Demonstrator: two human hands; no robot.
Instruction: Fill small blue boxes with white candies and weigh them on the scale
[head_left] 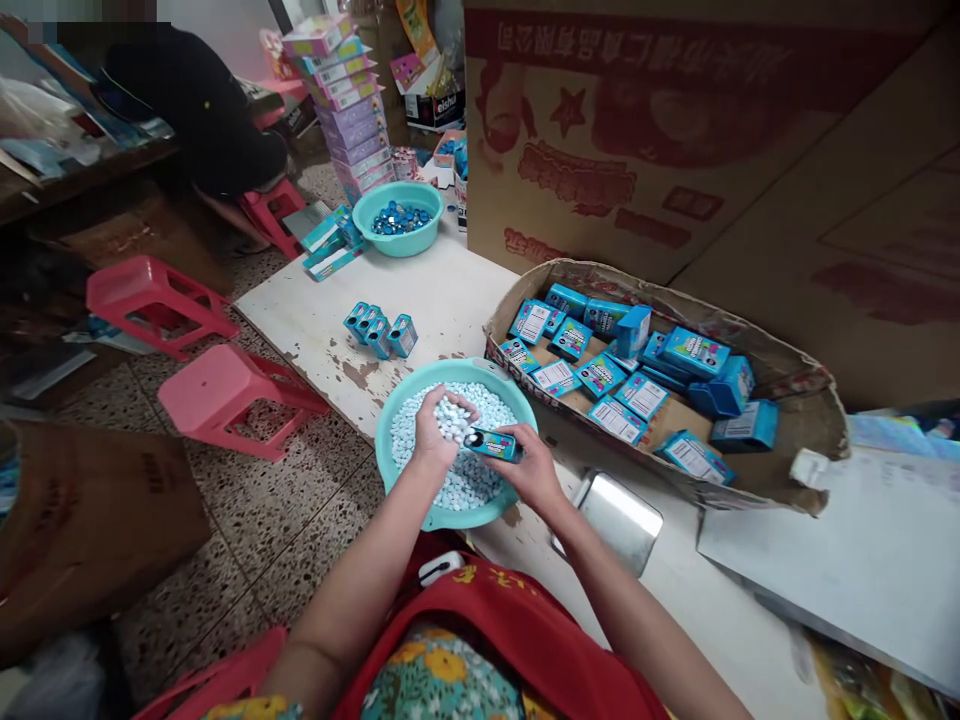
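Note:
A teal basin point(394, 415) on the white table holds a heap of small white pellets point(472, 480). My left hand point(439, 430) is cupped over the basin with a handful of the pellets in its palm. My right hand point(529, 465) grips a small blue box point(491, 443), tipped sideways with its open end toward the left hand. Both hands hover above the basin, almost touching each other.
A torn cardboard tray point(750, 470) on the right holds several blue boxes point(694, 352). Standing blue boxes point(380, 330), a second teal basin point(397, 215), a metal scoop point(619, 515), pink stools point(225, 395), big cartons point(637, 130) and a seated person point(202, 110) surround the table.

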